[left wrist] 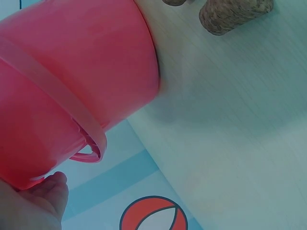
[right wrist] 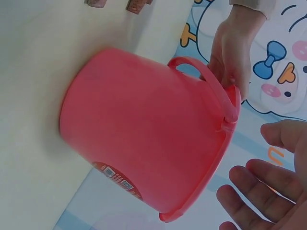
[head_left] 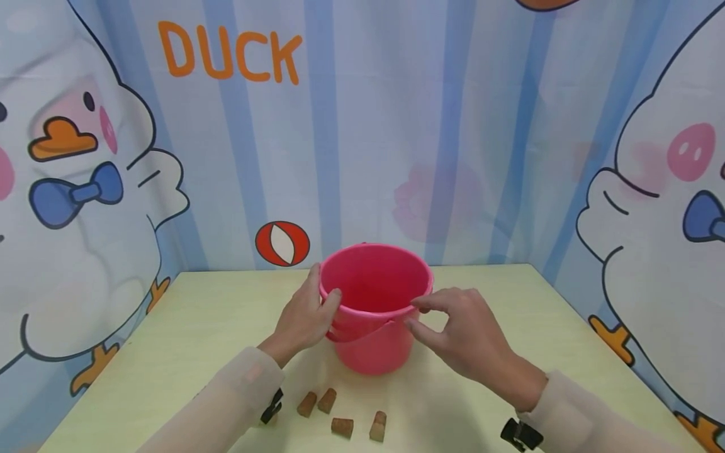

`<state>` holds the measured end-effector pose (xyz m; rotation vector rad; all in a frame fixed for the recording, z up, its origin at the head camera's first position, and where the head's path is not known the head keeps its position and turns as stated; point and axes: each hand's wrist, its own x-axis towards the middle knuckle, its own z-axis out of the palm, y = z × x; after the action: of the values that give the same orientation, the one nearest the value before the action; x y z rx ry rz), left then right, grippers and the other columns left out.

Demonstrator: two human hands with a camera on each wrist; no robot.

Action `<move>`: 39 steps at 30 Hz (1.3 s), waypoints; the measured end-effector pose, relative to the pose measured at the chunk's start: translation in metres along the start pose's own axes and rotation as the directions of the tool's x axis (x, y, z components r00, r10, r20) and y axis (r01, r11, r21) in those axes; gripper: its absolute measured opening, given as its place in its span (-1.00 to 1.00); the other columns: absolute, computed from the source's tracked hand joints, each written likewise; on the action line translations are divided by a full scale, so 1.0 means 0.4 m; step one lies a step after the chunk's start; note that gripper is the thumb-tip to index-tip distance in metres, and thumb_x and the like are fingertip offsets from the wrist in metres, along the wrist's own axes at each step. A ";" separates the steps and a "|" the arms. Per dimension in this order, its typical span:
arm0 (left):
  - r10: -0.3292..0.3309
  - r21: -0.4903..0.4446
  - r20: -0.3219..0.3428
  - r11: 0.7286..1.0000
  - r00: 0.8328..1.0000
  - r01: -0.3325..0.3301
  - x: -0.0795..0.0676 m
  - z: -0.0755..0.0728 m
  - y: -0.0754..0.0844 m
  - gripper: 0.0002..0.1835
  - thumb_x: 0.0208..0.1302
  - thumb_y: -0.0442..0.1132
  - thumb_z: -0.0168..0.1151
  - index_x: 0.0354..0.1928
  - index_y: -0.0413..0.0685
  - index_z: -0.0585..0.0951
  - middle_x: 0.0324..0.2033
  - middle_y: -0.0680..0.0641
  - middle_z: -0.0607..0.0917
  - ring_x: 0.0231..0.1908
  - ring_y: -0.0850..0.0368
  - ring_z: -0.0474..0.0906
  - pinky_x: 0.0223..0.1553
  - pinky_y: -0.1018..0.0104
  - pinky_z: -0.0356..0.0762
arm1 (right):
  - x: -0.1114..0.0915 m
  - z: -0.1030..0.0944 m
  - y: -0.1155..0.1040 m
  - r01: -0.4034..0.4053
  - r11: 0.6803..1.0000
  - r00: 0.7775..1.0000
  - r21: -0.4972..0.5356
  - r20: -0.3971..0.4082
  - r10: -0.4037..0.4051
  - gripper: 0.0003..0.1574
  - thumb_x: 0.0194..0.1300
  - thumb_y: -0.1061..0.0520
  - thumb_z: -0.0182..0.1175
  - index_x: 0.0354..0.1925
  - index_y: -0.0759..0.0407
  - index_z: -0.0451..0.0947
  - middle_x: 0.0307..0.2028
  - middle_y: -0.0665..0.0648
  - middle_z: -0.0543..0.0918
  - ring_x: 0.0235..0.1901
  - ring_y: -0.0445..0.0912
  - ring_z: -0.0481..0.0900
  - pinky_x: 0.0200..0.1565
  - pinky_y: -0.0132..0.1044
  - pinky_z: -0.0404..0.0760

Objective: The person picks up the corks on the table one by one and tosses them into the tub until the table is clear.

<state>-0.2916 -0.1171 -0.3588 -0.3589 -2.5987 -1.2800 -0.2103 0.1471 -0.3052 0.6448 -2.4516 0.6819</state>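
Note:
A pink plastic bucket (head_left: 370, 346) stands on the table, its mouth facing up and its handle (left wrist: 53, 91) hanging down against the side. My left hand (head_left: 306, 314) grips the bucket's rim at the left, thumb over the edge and fingers outside. At the right side of the rim is my right hand (head_left: 467, 330), and the right wrist view shows its fingers (right wrist: 271, 179) spread and apart from the bucket. Several brown corks lie on the table in front of the bucket, among them one standing near the front (head_left: 377, 426) and one on its side (head_left: 342, 428).
The pale yellow table (head_left: 226, 314) ends at a blue-striped curtain (head_left: 385, 126) printed with ducks and a red-and-white ball (head_left: 282, 243). Dark clips or straps show at both wrists, including a black strap (head_left: 521, 434) by the right sleeve. A label (right wrist: 117, 178) sits on the bucket's side.

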 end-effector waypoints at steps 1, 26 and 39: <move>-0.001 0.001 0.002 1.000 1.000 0.001 0.000 0.000 0.000 -0.18 0.39 -0.03 0.24 0.57 0.11 0.09 0.31 0.01 0.45 0.20 0.00 0.46 -0.12 0.10 0.75 | -0.003 -0.001 -0.001 -0.004 1.000 1.000 0.000 0.004 0.004 -0.65 0.12 0.04 0.56 -0.09 0.08 0.82 -0.27 -0.04 0.80 -0.22 -0.12 0.69 0.00 0.02 0.57; 0.005 0.026 -0.006 1.000 1.000 -0.004 0.001 -0.001 -0.004 -0.16 0.40 -0.03 0.22 0.59 0.06 0.06 0.33 -0.04 0.44 0.21 -0.03 0.46 -0.10 0.07 0.74 | -0.069 0.037 0.008 -0.064 0.998 0.996 0.016 0.061 0.063 -0.50 0.08 -0.11 0.58 -0.02 0.01 0.80 -0.15 -0.11 0.80 -0.10 -0.11 0.74 0.06 0.09 0.61; 0.020 0.023 -0.004 1.000 1.000 -0.019 0.002 0.000 -0.002 -0.19 0.39 -0.04 0.24 0.57 0.06 0.10 0.32 -0.04 0.46 0.19 -0.01 0.47 -0.10 0.09 0.74 | -0.095 0.061 0.019 -0.068 0.998 0.994 -0.018 0.080 0.069 -0.47 0.03 -0.16 0.60 -0.02 -0.05 0.80 -0.17 -0.18 0.80 -0.14 -0.19 0.73 0.04 -0.02 0.60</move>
<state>-0.2925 -0.1177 -0.3593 -0.3758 -2.5973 -1.2422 -0.1942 0.1500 -0.3479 0.5955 -2.5613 0.6755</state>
